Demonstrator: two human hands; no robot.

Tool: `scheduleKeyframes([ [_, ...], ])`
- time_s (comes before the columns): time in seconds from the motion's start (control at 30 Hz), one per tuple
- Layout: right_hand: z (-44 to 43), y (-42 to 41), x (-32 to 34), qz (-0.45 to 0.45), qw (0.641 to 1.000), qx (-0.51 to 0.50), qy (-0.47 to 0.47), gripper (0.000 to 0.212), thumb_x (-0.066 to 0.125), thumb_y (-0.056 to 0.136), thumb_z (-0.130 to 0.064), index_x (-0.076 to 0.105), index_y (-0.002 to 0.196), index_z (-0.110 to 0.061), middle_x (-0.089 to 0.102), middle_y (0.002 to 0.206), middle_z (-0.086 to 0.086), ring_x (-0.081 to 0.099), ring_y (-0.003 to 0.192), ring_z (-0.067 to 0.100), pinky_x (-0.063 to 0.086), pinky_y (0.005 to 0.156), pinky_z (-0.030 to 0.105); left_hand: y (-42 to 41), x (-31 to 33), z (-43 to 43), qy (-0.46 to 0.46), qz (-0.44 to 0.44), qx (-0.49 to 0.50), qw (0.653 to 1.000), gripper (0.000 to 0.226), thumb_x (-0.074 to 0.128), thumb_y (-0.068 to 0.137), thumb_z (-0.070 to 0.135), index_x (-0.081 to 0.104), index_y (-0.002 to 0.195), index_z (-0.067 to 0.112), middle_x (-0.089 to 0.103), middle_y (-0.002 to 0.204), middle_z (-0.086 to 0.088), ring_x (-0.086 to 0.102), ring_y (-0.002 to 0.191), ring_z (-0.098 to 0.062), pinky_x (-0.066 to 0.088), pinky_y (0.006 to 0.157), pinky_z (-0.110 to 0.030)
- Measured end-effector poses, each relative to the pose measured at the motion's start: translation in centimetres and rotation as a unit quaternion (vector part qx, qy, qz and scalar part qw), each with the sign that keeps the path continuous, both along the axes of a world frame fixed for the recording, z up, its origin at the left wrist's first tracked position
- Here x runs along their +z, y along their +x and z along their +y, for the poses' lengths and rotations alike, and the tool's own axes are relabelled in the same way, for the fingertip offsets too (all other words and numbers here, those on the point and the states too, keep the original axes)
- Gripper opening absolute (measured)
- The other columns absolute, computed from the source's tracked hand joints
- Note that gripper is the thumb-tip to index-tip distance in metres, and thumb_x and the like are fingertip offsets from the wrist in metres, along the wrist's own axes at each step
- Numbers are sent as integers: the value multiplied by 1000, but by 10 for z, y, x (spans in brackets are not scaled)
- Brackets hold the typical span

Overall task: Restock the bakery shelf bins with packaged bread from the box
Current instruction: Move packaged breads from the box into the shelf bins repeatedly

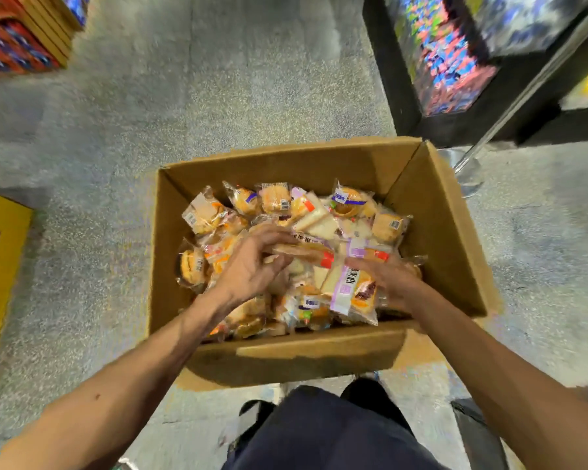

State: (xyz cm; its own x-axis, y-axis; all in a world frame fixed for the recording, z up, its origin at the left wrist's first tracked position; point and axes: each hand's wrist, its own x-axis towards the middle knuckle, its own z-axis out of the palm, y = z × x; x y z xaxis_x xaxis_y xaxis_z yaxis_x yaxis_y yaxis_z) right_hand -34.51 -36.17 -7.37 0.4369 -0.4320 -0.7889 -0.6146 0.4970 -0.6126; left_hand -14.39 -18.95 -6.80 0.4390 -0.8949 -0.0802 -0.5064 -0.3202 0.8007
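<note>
A brown cardboard box (431,212) stands open on the speckled grey floor (184,106), its flaps folded out. It is heaped nearly to the rim with packaged bread (275,198): small clear plastic packets, each holding a golden bun, a round sandwich cake or white triangular slices, many with barcode stickers and purple, blue or orange print. They lie jumbled at every angle and overlap one another.

Both hands are inside the box, over the middle of the heap. The left hand (252,262), toward 9 o'clock of the box, has fingers and thumb curled round a flat packet (306,250) with a red-orange end, which points toward 3 o'clock. The right hand (392,281), toward 4 o'clock, lies on the pile just beside a purple-banded packet (352,291) of white bread with dark filling; blur hides whether it grips anything.

At 6 o'clock, dark trousers (323,432) and black shoes (367,391) stand against the near wall of the box. A yellow carton (0,266) lies at 9 o'clock, stacked red and blue goods (17,39) at 11 o'clock, a dark shelf unit (448,56) at 1 o'clock, and a metal pole stand (469,167) at 2 o'clock, just beside the box's corner.
</note>
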Motion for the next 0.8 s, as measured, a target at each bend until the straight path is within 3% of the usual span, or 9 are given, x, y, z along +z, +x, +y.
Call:
scheduleKeyframes([
  [0.07, 20, 0, 19, -12, 999, -41, -6, 24, 78, 84, -32, 67, 99, -17, 68, 92, 8, 63, 73, 21, 48, 59, 26, -2, 20, 17, -79, -18, -18, 997, 27, 75, 85, 9, 72, 111, 17, 56, 125, 19, 46, 121, 13, 42, 100, -14],
  [0.17, 48, -6, 50, -41, 995, -88, -33, 46, 82, 78, -42, 68, 114, -17, 72, 108, 16, 64, 88, 26, 46, 73, 34, -8, 50, 34, -155, -40, -50, 986, 28, 82, 80, 13, 74, 106, 20, 59, 128, 8, 50, 131, -7, 40, 111, -28],
  [0.3, 72, -27, 96, -96, 984, -142, -50, 38, 77, 84, -36, 71, 117, -19, 76, 105, 5, 71, 94, 22, 55, 72, 34, -29, 101, 41, -222, -21, -56, 973, 19, 70, 84, 43, 72, 98, 30, 59, 123, 19, 55, 125, -9, 41, 108, -31],
  [0.4, 87, -50, 121, -138, 972, -173, -75, 46, 81, 79, -39, 69, 119, -19, 76, 106, 7, 72, 101, 29, 56, 90, 50, -48, 134, 41, -282, -22, -41, 958, 10, 69, 89, 34, 71, 98, 30, 62, 121, 8, 56, 121, -5, 43, 103, -24],
  [0.47, 94, -68, 139, -171, 958, -208, -99, 45, 79, 83, -32, 66, 123, -16, 76, 108, 10, 72, 100, 31, 57, 89, 53, -63, 153, 38, -312, -33, -27, 949, 29, 76, 83, 24, 67, 111, 26, 53, 134, -3, 50, 129, -10, 39, 108, -22],
  [0.53, 102, -87, 160, -205, 941, -241, -121, 44, 76, 86, -23, 62, 126, -11, 75, 108, 11, 74, 94, 28, 61, 73, 42, -80, 170, 34, -325, -29, -17, 945, 51, 79, 77, 28, 58, 124, 30, 38, 147, -7, 38, 138, -6, 31, 112, -16],
  [0.6, 111, -109, 178, -221, 925, -271, -148, 40, 75, 87, -20, 64, 123, -11, 76, 106, 10, 75, 90, 25, 60, 66, 35, -103, 190, 29, -327, 52, -19, 943, 72, 84, 71, 29, 49, 133, 34, 29, 154, -6, 39, 137, 1, 33, 109, -13],
  [0.67, 121, -138, 192, -229, 908, -301, -179, 41, 77, 85, -21, 65, 123, -11, 76, 105, 9, 74, 93, 25, 60, 72, 37, -134, 213, 28, -300, 164, -21, 940, 91, 90, 67, 14, 41, 141, 33, 37, 152, -4, 47, 129, 6, 42, 104, -17],
  [0.8, 146, -207, 218, -247, 867, -368, -229, 34, 77, 83, -12, 68, 115, -6, 75, 107, 15, 73, 97, 31, 59, 87, 47, -197, 240, 31, -224, 308, -79, 921, 100, 88, 67, 7, 35, 146, 37, 66, 115, 4, 68, 108, -15, 55, 95, -46],
])
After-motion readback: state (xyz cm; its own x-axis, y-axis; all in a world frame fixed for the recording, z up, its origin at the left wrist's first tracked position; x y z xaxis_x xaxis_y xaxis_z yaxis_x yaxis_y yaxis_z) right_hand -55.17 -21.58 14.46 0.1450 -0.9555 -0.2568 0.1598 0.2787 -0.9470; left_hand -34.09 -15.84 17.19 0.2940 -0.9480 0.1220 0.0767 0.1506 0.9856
